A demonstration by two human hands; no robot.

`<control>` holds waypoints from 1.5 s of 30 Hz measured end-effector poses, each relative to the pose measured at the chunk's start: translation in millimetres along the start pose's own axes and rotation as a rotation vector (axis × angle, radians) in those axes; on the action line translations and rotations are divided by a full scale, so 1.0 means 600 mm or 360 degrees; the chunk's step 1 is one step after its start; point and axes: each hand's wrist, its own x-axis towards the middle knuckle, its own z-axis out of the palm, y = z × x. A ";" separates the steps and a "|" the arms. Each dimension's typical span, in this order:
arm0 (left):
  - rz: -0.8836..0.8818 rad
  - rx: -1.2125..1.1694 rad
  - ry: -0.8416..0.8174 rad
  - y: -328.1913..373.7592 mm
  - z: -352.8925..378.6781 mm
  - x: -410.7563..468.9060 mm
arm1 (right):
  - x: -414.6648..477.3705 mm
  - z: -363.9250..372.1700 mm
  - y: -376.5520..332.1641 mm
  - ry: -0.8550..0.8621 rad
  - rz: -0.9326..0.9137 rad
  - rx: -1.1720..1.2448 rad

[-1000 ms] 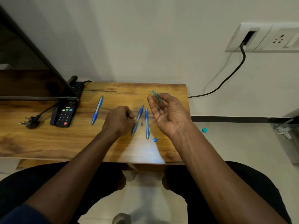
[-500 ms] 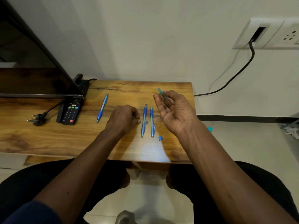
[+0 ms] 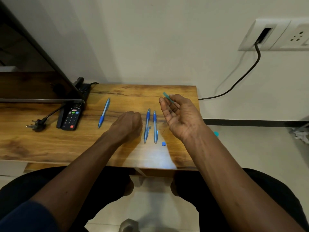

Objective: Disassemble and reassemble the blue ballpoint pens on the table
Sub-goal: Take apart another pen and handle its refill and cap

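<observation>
R hand pinches a teal strip, maybe a pen part; L hand is fisted on table beside two pens.

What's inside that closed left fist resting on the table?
Cannot tell. The left hand is curled shut, knuckles up, hiding its palm. Two pens lie beside it.

Two blue pens lie parallel near the bench's right edge; a third pen lies apart, mid-bench.
</observation>
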 end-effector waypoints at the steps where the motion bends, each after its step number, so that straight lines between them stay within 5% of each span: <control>1: -0.0023 -0.0110 -0.0008 -0.003 -0.004 -0.002 | 0.000 -0.001 -0.001 -0.0001 -0.0001 0.0002; 10: -0.0287 -0.1621 -0.0205 -0.025 -0.024 -0.022 | 0.005 -0.001 -0.006 0.0002 -0.0017 0.0017; 17: -0.0300 -0.2596 0.0003 0.012 -0.067 -0.038 | 0.006 -0.006 -0.004 0.0019 -0.0031 -0.0018; 27: 0.0196 -0.2092 0.0366 0.064 -0.136 -0.069 | 0.002 -0.002 0.009 0.0031 -0.0003 -0.0124; 36: 0.0217 -0.2091 0.0654 0.077 -0.108 -0.066 | -0.001 0.004 0.017 -0.0010 0.0019 -0.0139; 45: 0.0181 -0.2247 0.0642 0.078 -0.097 -0.056 | 0.003 0.005 0.020 -0.0020 0.0018 -0.0163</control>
